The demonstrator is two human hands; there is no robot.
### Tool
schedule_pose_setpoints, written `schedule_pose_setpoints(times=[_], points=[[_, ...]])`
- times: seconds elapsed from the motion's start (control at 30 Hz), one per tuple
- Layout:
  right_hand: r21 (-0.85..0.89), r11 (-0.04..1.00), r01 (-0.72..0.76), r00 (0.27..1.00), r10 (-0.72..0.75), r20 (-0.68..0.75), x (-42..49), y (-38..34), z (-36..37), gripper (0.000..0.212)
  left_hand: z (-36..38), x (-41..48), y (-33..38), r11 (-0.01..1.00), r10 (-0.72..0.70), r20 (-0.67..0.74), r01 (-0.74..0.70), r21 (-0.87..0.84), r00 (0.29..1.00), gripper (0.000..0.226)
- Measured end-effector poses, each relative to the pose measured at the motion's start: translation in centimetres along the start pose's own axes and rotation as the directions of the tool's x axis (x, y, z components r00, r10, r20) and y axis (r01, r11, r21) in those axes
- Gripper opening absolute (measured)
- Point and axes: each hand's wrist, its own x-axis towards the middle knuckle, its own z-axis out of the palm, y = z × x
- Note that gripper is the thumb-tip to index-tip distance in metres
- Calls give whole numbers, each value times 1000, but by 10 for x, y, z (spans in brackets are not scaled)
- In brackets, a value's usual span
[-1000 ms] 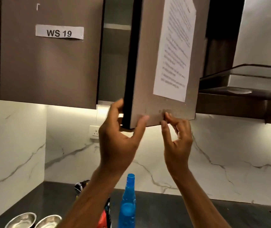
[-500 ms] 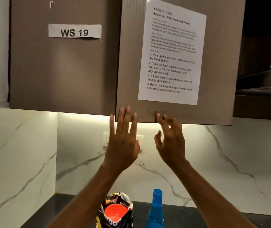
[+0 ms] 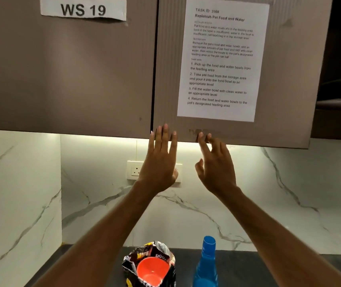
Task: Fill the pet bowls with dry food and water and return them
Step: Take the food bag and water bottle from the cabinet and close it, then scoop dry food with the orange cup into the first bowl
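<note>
The left cabinet door (image 3: 68, 75) carries a white label (image 3: 83, 9) reading "WS 19". The right cabinet door (image 3: 235, 129) carries a printed sheet (image 3: 221, 59) headed "TASK ID 3568, Replenish Pet Food and Water", with four numbered steps: pick up the bowls, pour pet food, fill the water bowl, return the bowls.

One second ago the right door stood swung open and the left hand gripped its edge. It now lies nearly flush with the left door.

The left hand (image 3: 159, 162) is flat, fingers straight and released, tips against the lower edge of the right door at the seam. The right hand (image 3: 215, 168) is loosely spread, grasping nothing, fingertips (image 3: 200, 135) touching the same lower edge.

On the dark counter (image 3: 248, 266) an opened pet food bag (image 3: 151, 253) holds an orange scoop (image 3: 153, 270). A blue bottle (image 3: 206, 264) stands just beside it, apart. The bowls are outside the current view. A wall socket (image 3: 134, 169) sits behind the left hand. Counter space right of the bottle is open.
</note>
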Motion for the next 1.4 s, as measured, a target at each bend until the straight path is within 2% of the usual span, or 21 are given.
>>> schedule_pose_setpoints(times=[0.13, 0.2, 0.23, 0.3, 0.33, 0.4, 0.47, 0.57, 0.7, 0.8, 0.9, 0.97, 1.03, 1.1, 1.27, 1.4], points=[[-16, 1000, -3, 1000, 3, 31, -3, -2, -2, 76, -1, -4, -10, 997, 39, 9, -39, -70, 999, 99], [11, 999, -32, 998, 31, 58, -7, -7, -4, 75, -8, -13, -11, 976, 38, 7, -36, -214, 999, 87], [51, 997, -62, 995, 58, 82, -13, -11, -5, 72, -11, -23, -10, 937, 10, -3, -10, -350, 1000, 77], [194, 970, -146, 984, 122, 132, -25, -20, -8, 61, -18, -41, -5, 786, -107, -24, 69, -615, 994, 54], [284, 941, -185, 974, 136, 181, -35, -27, -10, 51, -19, -54, -3, 714, -162, -20, 103, -692, 987, 43], [431, 860, -273, 944, 153, 291, -56, -44, -17, 27, -17, -80, -4, 630, -246, 1, 161, -760, 969, 26], [505, 783, -364, 905, 168, 391, -83, -61, -25, 15, -13, -108, -6, 559, -313, 83, 254, -789, 946, 13], [558, 684, -470, 827, 120, 549, -128, -87, -26, 9, -1, -158, -9, 442, -424, 243, 433, -786, 873, 9], [548, 646, -531, 726, 13, 688, -168, -107, 6, 6, 22, -221, -8, 187, -635, 394, 626, -757, 665, 10], [448, 758, -473, 627, -67, 776, -174, -110, 52, 15, 44, -250, -5, 112, -655, 552, 789, -603, 515, 24], [298, 909, -292, 443, -147, 884, -173, -113, 93, 31, 59, -264, 5, 93, -618, 684, 900, -426, 387, 51], [218, 973, -74, 324, -183, 928, -175, -115, 110, 39, 65, -269, 14, 101, -605, 709, 918, -384, 363, 50], [204, 978, 41, 253, -208, 945, -179, -115, 124, 46, 65, -269, 24, 72, -601, 708, 908, -413, 370, 35], [227, 973, 48, 248, -232, 941, -182, -114, 134, 48, 67, -268, 30, 45, -611, 700, 900, -435, 369, 25], [239, 969, 60, 354, -245, 903, -178, -111, 146, 46, 68, -260, 44, 53, -639, 682, 905, -422, 355, 30], [286, 958, -5, 372, -264, 890, -174, -106, 147, 27, 63, -259, 53, 105, -668, 633, 892, -440, 391, 27]])
